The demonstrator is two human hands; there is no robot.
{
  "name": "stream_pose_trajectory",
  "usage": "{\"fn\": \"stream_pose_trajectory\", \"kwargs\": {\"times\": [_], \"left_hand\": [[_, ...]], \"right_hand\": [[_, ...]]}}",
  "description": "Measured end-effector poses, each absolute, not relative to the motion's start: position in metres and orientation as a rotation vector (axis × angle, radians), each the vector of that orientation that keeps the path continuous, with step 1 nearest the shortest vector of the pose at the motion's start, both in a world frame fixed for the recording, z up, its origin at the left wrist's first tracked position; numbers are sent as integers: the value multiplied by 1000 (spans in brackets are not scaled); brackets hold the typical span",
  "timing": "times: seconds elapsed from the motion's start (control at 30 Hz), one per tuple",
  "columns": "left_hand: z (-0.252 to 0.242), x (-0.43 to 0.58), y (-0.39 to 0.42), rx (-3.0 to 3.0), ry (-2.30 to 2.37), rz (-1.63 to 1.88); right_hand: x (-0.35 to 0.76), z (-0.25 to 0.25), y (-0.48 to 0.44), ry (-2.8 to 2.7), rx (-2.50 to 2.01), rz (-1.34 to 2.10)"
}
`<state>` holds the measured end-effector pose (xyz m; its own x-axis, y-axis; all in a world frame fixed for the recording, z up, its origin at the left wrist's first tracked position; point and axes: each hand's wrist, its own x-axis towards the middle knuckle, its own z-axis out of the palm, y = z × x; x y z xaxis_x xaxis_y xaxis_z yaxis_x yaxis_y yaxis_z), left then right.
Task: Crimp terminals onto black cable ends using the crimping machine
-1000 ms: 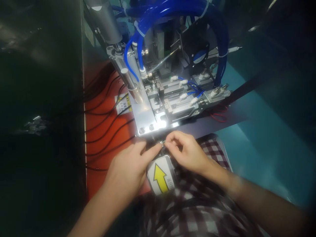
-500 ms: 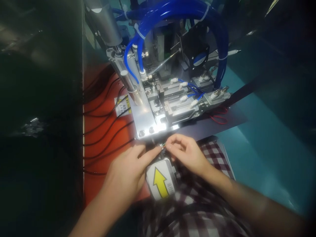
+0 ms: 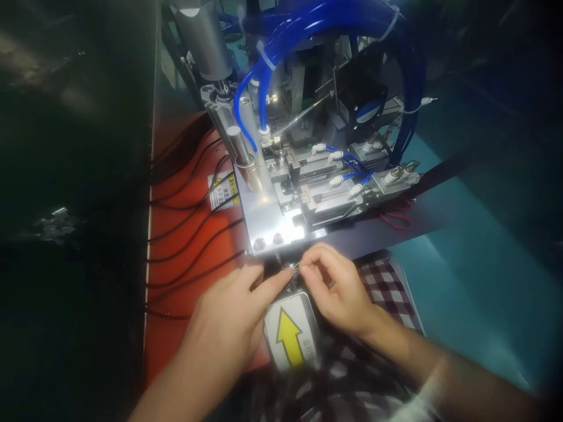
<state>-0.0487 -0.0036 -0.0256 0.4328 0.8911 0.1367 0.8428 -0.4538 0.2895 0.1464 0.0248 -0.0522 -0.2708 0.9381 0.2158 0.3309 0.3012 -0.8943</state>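
Right hand (image 3: pixel 341 290): thumb and forefinger pinched narrow on a small metal piece (image 3: pixel 294 268); the other fingers are curled under. The piece sits at the fingertips, just below the front edge of the metal plate (image 3: pixel 264 211), near the plate's front left corner with its two screws.

Left hand (image 3: pixel 229 322): forefinger stretched out, tip reaching the piece from the left, thumb alongside. Cannot tell whether it grips the piece or only touches it.

Both hands meet just above the sign with the yellow arrow (image 3: pixel 290 337). The left hand lies over the orange surface (image 3: pixel 176 246), where black cables (image 3: pixel 193 234) run towards the plate. The right wrist rests over checked cloth (image 3: pixel 382 281). Blue hoses (image 3: pixel 308 17) arch over the far end of the plate.
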Motion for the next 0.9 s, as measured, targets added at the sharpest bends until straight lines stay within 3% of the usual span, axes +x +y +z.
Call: {"fn": "stream_pose_trajectory", "kwargs": {"times": [0.9], "left_hand": [[-14, -50, -1, 2535, 1436, 316]], "right_hand": [[146, -45, 27, -1696, -1335, 1170]]}}
